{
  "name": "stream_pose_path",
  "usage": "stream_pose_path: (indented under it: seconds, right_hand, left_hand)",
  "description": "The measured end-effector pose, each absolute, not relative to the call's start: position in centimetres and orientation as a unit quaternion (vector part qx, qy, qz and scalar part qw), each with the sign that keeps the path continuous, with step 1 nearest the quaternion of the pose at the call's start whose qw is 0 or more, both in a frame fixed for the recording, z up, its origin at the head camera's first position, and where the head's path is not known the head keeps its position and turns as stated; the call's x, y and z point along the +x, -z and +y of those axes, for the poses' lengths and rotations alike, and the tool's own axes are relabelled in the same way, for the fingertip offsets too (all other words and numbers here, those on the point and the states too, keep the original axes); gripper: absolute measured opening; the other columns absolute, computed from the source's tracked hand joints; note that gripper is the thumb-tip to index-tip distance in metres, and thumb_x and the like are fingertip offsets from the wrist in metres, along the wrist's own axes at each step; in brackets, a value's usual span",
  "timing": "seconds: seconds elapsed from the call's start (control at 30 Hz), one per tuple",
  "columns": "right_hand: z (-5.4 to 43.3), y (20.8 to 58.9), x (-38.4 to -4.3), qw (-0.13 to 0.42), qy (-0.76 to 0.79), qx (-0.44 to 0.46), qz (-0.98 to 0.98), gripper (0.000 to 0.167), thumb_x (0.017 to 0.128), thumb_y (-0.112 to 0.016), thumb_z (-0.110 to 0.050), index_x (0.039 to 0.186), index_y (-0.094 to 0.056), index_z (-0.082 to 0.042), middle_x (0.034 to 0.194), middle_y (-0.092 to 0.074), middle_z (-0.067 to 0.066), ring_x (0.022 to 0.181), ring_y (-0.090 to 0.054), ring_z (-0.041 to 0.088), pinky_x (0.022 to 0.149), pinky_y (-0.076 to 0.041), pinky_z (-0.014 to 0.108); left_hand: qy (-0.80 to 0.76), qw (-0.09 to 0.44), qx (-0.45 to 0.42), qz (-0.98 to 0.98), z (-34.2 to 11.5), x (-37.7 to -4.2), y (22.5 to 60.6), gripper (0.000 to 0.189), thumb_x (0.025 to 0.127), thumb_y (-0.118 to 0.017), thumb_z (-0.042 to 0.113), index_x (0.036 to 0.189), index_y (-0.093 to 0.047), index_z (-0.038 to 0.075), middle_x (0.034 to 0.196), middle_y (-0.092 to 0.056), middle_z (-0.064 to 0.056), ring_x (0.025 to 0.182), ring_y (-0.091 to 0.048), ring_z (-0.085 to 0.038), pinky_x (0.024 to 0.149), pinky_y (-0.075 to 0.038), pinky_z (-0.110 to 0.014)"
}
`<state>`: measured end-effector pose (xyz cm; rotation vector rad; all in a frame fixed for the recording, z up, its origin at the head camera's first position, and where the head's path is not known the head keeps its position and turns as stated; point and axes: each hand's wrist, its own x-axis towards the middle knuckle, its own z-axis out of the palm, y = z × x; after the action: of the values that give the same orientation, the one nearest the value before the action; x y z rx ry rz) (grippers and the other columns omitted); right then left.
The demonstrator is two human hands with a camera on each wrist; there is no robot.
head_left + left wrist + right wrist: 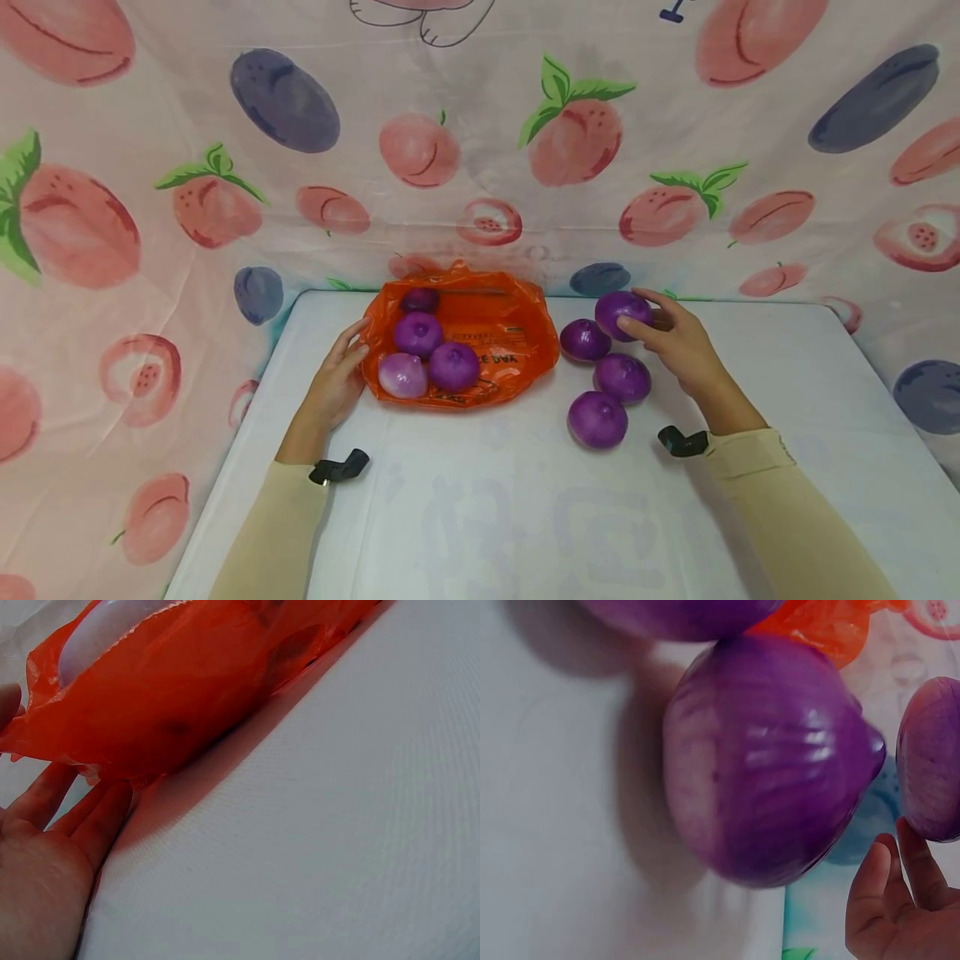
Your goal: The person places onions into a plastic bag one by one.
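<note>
An orange plastic bag [517, 333] lies with its mouth spread, and several purple onions [454, 367] sit in it. At the bag's left side, my left hand [339, 379] holds its edge; in the left wrist view the thumb is above the orange film [172, 712] and the fingers [105, 817] below it. My right hand [686, 346] grips a purple onion [618, 310] between thumb and fingers, at the back of a group of loose onions. The held onion [934, 761] also shows at the right edge of the right wrist view, partly cut off.
Loose onions stand on the white table [480, 500] right of the bag: one dark onion [585, 340], one behind the front [622, 377] and one at the front [597, 420]. A fruit-print cloth [487, 167] hangs behind the table's back edge.
</note>
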<state>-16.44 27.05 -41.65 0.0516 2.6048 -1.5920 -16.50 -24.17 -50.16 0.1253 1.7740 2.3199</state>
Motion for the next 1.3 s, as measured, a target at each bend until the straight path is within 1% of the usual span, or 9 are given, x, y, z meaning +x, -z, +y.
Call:
stream_pose_path:
  seconds: [0.33,0.47,0.6,0.77,0.93,1.3]
  right_hand:
    - [25.6,40.7,-15.9,0.055,0.534,0.015,0.843,0.074,0.096,-0.07,-0.046,0.159,-0.038,-0.024,0.142,-0.049,0.019,0.122,-0.052,0.025,0.084,-0.054,0.018]
    - [24.9,40.3,-15.8,0.054,0.54,0.006,0.84,0.072,0.096,-0.07,-0.043,0.158,-0.039,-0.023,0.142,-0.049,0.019,0.12,-0.054,0.024,0.086,-0.056,0.022]
    - [24.4,40.1,-15.6,0.052,0.546,-0.001,0.836,0.07,0.096,-0.071,-0.04,0.157,-0.041,-0.022,0.142,-0.05,0.02,0.118,-0.056,0.023,0.085,-0.057,0.022]
    - [23.9,39.7,-15.6,0.057,0.551,0.0,0.832,0.073,0.094,-0.073,-0.041,0.157,-0.041,-0.02,0.143,-0.051,0.019,0.122,-0.056,0.027,0.085,-0.057,0.021]
    - [23.6,39.3,-15.6,0.063,0.551,0.001,0.832,0.074,0.094,-0.073,-0.043,0.157,-0.041,-0.022,0.144,-0.05,0.019,0.127,-0.055,0.032,0.084,-0.057,0.019]
    - [22.7,38.8,-15.4,0.078,0.553,-0.001,0.83,0.073,0.093,-0.073,-0.043,0.156,-0.042,-0.024,0.146,-0.049,0.019,0.127,-0.056,0.034,0.092,-0.059,0.034]
  left_hand:
    - [-0.787,0.112,0.042,0.605,-24.2,-16.4,50.1,0.05,0.11,-0.043,0.025,0.159,-0.033,0.028,0.164,-0.029,-0.001,0.149,-0.031,-0.016,0.109,-0.043,-0.015]
    - [-0.787,0.111,0.045,0.606,-24.2,-16.3,50.0,0.05,0.111,-0.043,0.025,0.159,-0.032,0.028,0.163,-0.029,-0.001,0.148,-0.031,-0.016,0.109,-0.043,-0.015]
    - [-0.788,0.11,0.045,0.604,-24.2,-16.3,50.0,0.05,0.111,-0.043,0.024,0.159,-0.032,0.027,0.163,-0.029,0.0,0.148,-0.032,-0.015,0.109,-0.044,-0.015]
    - [-0.789,0.11,0.043,0.603,-24.2,-16.4,50.1,0.05,0.11,-0.043,0.024,0.159,-0.033,0.027,0.163,-0.029,-0.001,0.148,-0.032,-0.016,0.109,-0.044,-0.015]
    - [-0.785,0.111,0.042,0.609,-24.2,-16.5,50.2,0.05,0.11,-0.044,0.026,0.159,-0.033,0.029,0.164,-0.028,-0.001,0.149,-0.031,-0.016,0.108,-0.044,-0.015]
    - [-0.79,0.111,0.043,0.602,-24.2,-16.4,50.1,0.05,0.11,-0.044,0.025,0.159,-0.033,0.027,0.164,-0.028,0.0,0.148,-0.032,-0.016,0.109,-0.044,-0.015]
